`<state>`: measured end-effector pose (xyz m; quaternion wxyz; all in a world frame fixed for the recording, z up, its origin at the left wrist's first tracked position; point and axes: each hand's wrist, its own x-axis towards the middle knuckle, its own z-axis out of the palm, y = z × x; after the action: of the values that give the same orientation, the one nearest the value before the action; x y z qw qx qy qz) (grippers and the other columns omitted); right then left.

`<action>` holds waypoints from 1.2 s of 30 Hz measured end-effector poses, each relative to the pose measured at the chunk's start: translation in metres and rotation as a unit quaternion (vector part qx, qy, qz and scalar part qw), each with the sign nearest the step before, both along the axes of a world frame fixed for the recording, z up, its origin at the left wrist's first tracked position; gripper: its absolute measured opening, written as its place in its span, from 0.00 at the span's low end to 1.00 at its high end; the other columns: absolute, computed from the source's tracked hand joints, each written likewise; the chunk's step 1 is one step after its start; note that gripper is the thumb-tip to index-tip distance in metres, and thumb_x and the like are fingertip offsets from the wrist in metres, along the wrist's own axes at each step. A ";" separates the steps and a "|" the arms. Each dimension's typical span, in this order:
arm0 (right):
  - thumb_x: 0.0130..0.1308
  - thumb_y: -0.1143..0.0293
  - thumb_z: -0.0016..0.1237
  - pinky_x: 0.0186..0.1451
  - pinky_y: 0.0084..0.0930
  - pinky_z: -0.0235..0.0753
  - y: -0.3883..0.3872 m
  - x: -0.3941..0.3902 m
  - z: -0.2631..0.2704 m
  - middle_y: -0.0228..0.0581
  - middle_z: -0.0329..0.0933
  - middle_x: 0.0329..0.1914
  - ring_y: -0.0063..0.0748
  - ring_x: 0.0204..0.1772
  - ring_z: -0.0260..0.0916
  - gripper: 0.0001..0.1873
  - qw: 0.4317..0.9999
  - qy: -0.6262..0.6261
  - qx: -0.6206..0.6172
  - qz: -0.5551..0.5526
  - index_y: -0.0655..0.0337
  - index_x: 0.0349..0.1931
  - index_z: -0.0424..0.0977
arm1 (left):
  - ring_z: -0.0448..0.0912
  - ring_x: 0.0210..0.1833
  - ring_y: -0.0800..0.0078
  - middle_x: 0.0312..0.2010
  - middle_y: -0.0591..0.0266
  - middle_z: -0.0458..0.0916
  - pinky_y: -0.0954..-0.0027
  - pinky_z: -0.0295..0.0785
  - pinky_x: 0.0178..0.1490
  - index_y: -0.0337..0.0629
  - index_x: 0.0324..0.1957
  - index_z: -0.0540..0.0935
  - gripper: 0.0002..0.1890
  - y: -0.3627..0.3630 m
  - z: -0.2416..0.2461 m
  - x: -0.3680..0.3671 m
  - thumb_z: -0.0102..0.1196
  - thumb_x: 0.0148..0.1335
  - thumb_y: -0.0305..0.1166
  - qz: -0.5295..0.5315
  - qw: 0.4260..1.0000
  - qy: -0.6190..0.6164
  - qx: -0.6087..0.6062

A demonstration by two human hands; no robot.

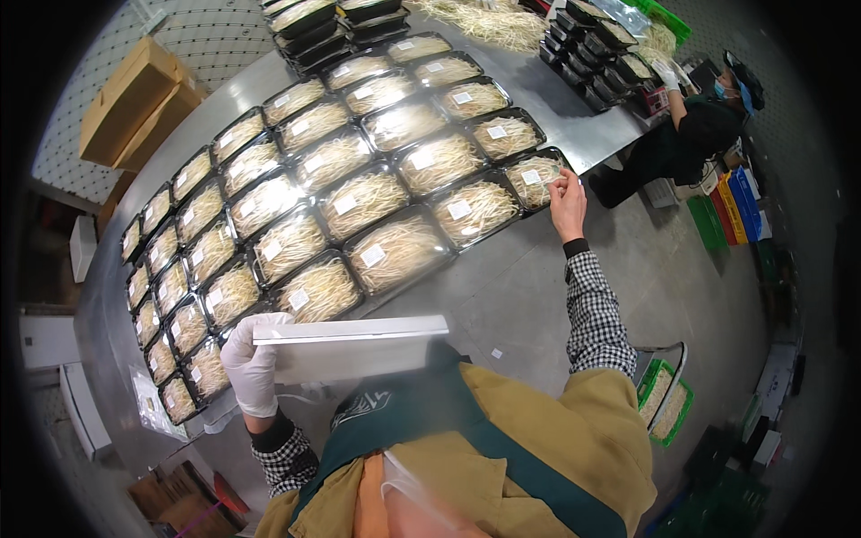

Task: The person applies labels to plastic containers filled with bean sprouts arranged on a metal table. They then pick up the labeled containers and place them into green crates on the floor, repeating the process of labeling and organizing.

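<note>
My left hand (252, 366), in a white glove, grips the left end of a flat white sheet or pad (356, 356) held before my chest. My bare right hand (570, 204) is at the near edge of the rightmost black tray of bean sprouts (533, 180), thumb and fingertips close together over its right side; whether something small is between them cannot be told. Rows of wrapped black trays of bean sprouts (366, 202), most with a small white label (372, 255), cover much of the steel table (259, 77).
Stacked trays (585, 57) and loose sprouts (494, 27) are at the table's far side. A masked co-worker (699, 128) stands at the far right. Cardboard boxes (131, 101) stand left. A green crate of sprouts (666, 403) is on the floor at right.
</note>
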<state>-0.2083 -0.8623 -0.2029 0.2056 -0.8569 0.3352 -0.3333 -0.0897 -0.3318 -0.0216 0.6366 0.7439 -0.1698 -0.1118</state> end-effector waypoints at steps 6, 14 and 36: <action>0.57 0.71 0.53 0.50 0.36 0.65 -0.022 0.017 -0.054 0.27 0.75 0.36 0.37 0.47 0.68 0.26 0.993 0.085 -0.080 0.028 0.56 0.57 0.65 | 0.77 0.36 0.81 0.34 0.62 0.82 0.79 0.70 0.43 0.33 0.37 0.80 0.08 -0.023 -0.013 0.008 0.57 0.62 0.29 -0.009 1.000 -0.006 0.016; 0.56 0.71 0.54 0.51 0.34 0.67 -0.050 0.061 -0.058 0.41 0.74 0.43 0.42 0.47 0.69 0.11 0.996 -0.036 -0.072 0.036 0.61 0.41 0.75 | 0.76 0.36 0.81 0.33 0.63 0.81 0.79 0.69 0.44 0.32 0.36 0.80 0.07 -0.022 -0.029 0.016 0.56 0.62 0.27 0.042 0.998 -0.010 0.036; 0.54 0.65 0.62 0.58 0.29 0.66 0.300 0.111 0.053 0.42 0.69 0.58 0.35 0.57 0.65 0.32 0.619 0.157 0.344 0.689 0.66 0.58 0.65 | 0.78 0.39 0.76 0.35 0.59 0.82 0.73 0.72 0.45 0.36 0.40 0.80 0.08 0.047 -0.051 -0.025 0.50 0.61 0.25 0.282 0.956 -0.060 0.044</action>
<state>-0.0975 -0.5625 -0.1500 0.5988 -0.7427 -0.2359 0.1850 -0.1142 -0.2848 -0.0728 0.5972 0.7944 0.0139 0.1099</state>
